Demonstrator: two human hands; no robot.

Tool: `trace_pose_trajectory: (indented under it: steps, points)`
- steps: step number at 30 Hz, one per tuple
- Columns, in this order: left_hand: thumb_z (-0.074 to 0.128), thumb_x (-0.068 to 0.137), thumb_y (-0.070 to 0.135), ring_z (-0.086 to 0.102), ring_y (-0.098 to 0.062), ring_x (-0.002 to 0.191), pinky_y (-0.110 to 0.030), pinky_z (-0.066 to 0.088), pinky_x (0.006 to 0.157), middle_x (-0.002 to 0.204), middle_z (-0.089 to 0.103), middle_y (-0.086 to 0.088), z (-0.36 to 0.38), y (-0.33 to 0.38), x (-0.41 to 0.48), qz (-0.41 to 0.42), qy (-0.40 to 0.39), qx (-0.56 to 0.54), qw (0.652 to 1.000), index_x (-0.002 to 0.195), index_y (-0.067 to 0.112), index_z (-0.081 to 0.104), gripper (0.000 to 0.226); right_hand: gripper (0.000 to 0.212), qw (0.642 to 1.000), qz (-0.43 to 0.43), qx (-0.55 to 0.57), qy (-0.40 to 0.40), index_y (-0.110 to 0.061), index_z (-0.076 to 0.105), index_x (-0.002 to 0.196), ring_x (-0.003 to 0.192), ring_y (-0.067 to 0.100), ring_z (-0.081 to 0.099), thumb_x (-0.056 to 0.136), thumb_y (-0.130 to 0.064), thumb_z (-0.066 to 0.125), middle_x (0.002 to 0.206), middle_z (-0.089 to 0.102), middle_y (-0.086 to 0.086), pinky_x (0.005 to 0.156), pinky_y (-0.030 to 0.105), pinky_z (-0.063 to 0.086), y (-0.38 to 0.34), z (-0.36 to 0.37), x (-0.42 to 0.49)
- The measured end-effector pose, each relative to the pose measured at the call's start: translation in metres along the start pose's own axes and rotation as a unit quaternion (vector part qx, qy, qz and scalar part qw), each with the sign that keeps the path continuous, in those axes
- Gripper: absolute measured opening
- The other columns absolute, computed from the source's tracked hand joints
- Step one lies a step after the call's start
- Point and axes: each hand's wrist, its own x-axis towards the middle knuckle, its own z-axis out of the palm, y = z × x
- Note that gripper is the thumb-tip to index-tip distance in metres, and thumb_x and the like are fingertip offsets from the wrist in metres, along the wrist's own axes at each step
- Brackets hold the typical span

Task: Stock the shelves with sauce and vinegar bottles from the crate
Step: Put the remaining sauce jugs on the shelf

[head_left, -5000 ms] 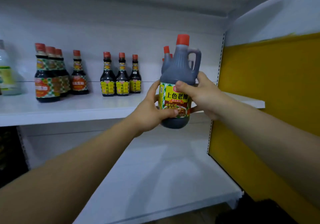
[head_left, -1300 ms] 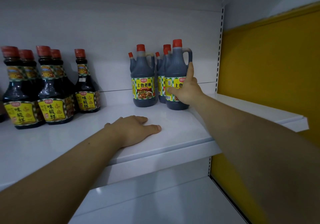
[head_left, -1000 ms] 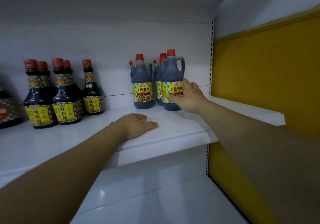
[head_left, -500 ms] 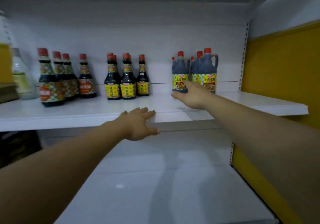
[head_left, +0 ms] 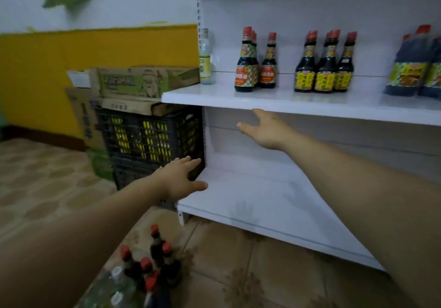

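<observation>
Our left hand [head_left: 181, 178] and right hand [head_left: 265, 128] reach out spread and empty below the upper shelf [head_left: 274, 97], where sauce bottles [head_left: 324, 69] stand. Left of that shelf, the black crate [head_left: 148, 162] shows yellow labels [head_left: 152, 126] through its mesh.

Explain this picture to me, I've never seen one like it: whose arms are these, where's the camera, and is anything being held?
No machine here: these are a person's two bare arms, filmed by one wide-angle camera worn on the head, looking forward and down. The left hand reaches with straight fingers near the corner of the lower shelf, in front of a black crate; the right hand is spread open just under the upper shelf. Neither holds anything. On the upper shelf stand dark sauce bottles with red caps and, at its left end, a pale bottle. More red-capped bottles stand low down by the floor. On the crate lie cardboard boxes.
</observation>
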Motion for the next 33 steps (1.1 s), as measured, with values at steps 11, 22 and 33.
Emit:
trace_pose_trajectory:
  steps: [11, 22, 33]
  points:
    - [0.056, 0.086, 0.057, 0.009, -0.022, 0.147, -0.039, 0.019, 0.117, 0.161, 0.004, -0.002, 0.061, -0.224, -0.094, -0.133, -0.1, -0.123, 0.978, 0.153, 0.028, 0.009, 0.086, 0.08, 0.975, -0.037, -0.021, -0.217, -0.023, 0.012, 0.155, 0.148, 0.026, 0.017, 0.092, -0.062, 0.044, 0.163, 0.008, 0.004, 0.115, 0.04, 0.024, -0.149, 0.222, -0.021]
    - [0.066, 0.086, 0.039, 0.024, -0.023, 0.143, -0.028, 0.029, 0.106, 0.159, 0.015, -0.004, 0.194, -0.281, -0.121, -0.17, -0.203, -0.239, 0.934, 0.153, 0.018, 0.007, 0.091, 0.079, 0.928, -0.011, -0.034, -0.372, -0.021, 0.026, 0.152, 0.137, 0.026, 0.037, 0.089, -0.061, 0.051, 0.155, 0.03, 0.004, 0.108, 0.039, 0.037, -0.125, 0.384, -0.074]
    - [0.073, 0.08, 0.036, 0.02, -0.024, 0.144, -0.032, 0.028, 0.111, 0.159, 0.014, -0.006, 0.274, -0.294, -0.109, -0.208, -0.214, -0.288, 0.91, 0.153, 0.016, 0.008, 0.1, 0.083, 0.888, -0.042, -0.093, -0.449, -0.018, 0.016, 0.154, 0.145, 0.028, 0.019, 0.09, -0.045, 0.061, 0.16, 0.017, 0.006, 0.115, 0.039, 0.024, -0.09, 0.449, -0.097]
